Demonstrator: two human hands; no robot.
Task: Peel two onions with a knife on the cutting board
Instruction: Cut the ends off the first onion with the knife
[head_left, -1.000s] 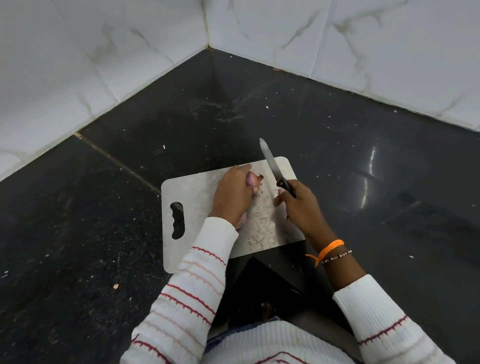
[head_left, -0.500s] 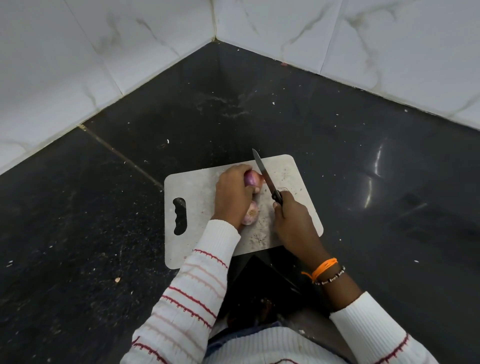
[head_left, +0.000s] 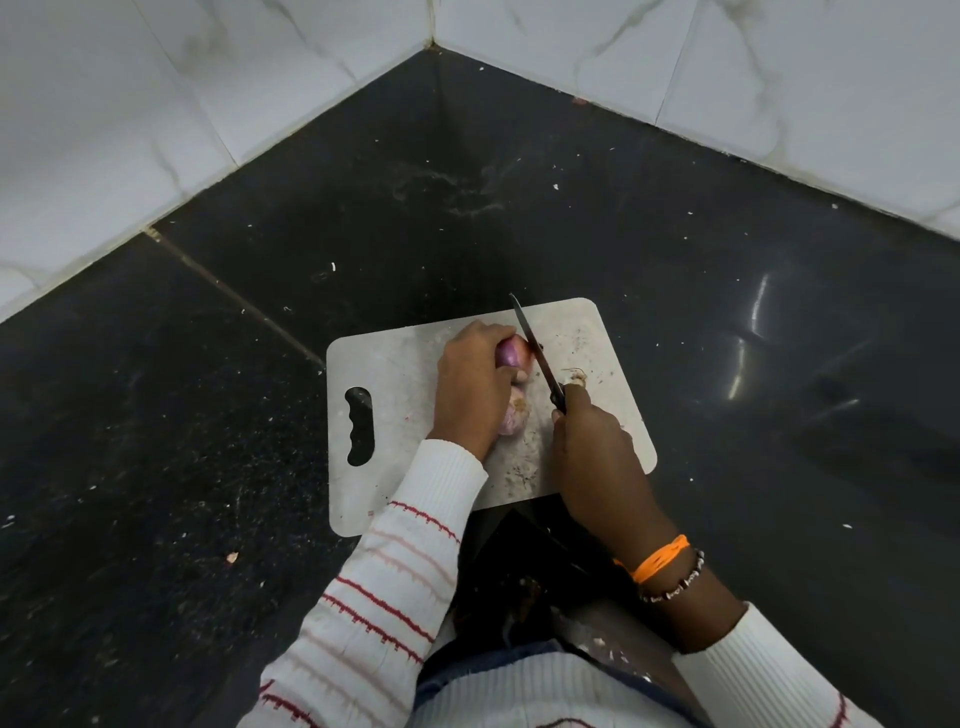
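A black stone countertop (head_left: 675, 322) fills most of the view, meeting white marble-look wall tiles (head_left: 156, 104) in a corner. A pale grey cutting board (head_left: 395, 364) with a handle slot at its left end lies at the counter's near edge, dusted with small scraps. The left hand (head_left: 470, 387) arches over two onions in the middle of the board, fingers curled round the farther, purple onion (head_left: 511, 352) and holding it down. The nearer onion (head_left: 514, 415), paler and pinkish, lies touching it, half under the palm. The right hand (head_left: 592, 441) grips the dark handle of a small knife (head_left: 535, 353), whose narrow blade slants away and leftward, its edge against the right side of the purple onion. A trimmed root end (head_left: 575, 376) sits just right of the blade.
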